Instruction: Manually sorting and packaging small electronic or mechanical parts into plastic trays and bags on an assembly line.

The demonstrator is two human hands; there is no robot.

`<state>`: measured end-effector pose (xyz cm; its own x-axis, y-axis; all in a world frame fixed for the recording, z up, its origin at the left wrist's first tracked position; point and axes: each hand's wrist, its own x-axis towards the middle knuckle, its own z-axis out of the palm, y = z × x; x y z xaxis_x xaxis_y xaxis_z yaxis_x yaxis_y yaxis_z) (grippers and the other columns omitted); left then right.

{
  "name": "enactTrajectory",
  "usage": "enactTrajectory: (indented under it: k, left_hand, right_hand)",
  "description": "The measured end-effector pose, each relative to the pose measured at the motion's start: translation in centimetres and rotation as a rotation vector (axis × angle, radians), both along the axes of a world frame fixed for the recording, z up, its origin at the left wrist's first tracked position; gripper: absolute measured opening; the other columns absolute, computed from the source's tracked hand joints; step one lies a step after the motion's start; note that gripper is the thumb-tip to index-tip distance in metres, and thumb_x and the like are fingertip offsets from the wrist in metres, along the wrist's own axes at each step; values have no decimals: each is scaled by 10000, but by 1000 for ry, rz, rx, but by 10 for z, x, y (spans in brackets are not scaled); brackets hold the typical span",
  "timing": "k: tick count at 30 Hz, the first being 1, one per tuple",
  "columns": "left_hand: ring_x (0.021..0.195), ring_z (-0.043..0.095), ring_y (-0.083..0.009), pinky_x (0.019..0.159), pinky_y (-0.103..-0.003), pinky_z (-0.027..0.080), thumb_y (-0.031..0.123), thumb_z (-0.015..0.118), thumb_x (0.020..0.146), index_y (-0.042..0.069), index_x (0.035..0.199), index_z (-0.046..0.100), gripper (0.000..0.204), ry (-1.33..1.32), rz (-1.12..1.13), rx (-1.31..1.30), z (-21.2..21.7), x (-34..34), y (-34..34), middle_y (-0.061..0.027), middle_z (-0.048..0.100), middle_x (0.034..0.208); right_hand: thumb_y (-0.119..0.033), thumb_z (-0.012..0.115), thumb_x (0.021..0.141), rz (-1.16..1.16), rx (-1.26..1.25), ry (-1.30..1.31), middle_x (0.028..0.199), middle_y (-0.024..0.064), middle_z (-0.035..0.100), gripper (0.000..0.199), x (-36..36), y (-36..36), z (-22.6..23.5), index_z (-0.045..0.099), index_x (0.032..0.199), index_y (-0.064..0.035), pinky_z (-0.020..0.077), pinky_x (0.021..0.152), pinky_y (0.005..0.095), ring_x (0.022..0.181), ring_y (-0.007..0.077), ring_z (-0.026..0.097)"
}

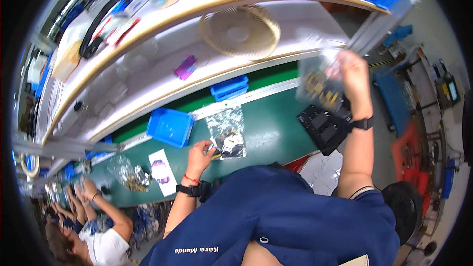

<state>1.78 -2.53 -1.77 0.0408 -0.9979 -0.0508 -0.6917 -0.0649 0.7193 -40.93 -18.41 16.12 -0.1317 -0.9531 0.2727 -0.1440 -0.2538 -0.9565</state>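
My right hand (354, 71) is raised at the right, closed on the top of a clear plastic bag (318, 86). Brass-coloured parts show in the bag's lower half, blurred by motion. On the green bench my left hand (200, 155) has its fingers pinched together at the left edge of a second plastic bag (226, 130). That bag lies flat, with small dark and yellowish parts inside. Something small, dark and yellow shows by the left fingertips; what they grip is too small to name.
A blue bin (170, 127) and smaller blue trays (229, 88) stand along the bench's back. A black case (322, 128) sits at right. Above is a shelf with a round fan (239, 32). Farther left lie a printed sheet (162, 172) and another bag (130, 175); a co-worker (101, 231) sits there.
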Motion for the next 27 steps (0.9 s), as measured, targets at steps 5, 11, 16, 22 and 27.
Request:
enactTrajectory:
  k: [5,11,16,22,27]
  left_hand:
    - [831,638,-277,721,-372,513,208,750,744,19,1055,640,380,-40,122,190,-29,9,24,-159,658,945]
    - [871,624,-251,766,-359,519,274,790,723,3,1272,501,677,17,238,242,-60,11,26,-183,623,1077]
    - [943,591,-264,801,-356,513,320,825,684,-14,1356,397,864,73,350,162,-79,5,11,-208,526,1191]
    - [1205,406,-384,1002,-440,336,157,750,708,45,1205,517,561,-189,450,-155,-27,12,-2,-211,461,1265]
    - [1278,318,-398,1019,-515,295,137,792,646,103,1113,621,498,-505,432,-198,-22,68,4,-182,453,1300]
  right_hand:
    - [-15,556,900,-236,-434,10,994,85,667,214,9,-86,-13,632,1097,18,520,797,253,874,143,643]
    - [-158,640,846,-19,-89,622,1133,182,637,378,55,-100,-77,595,1202,-41,452,917,333,1036,294,616]
    - [-78,661,788,-235,-440,670,934,123,656,129,123,-21,-93,640,912,-47,484,796,369,880,296,615]
    - [-147,695,755,506,-324,867,1002,124,635,317,212,27,-182,621,1051,-60,427,913,399,1026,295,559]
    - [-158,713,747,454,-50,1111,1158,143,584,557,246,11,-211,512,1262,-90,339,1002,441,1124,311,500]
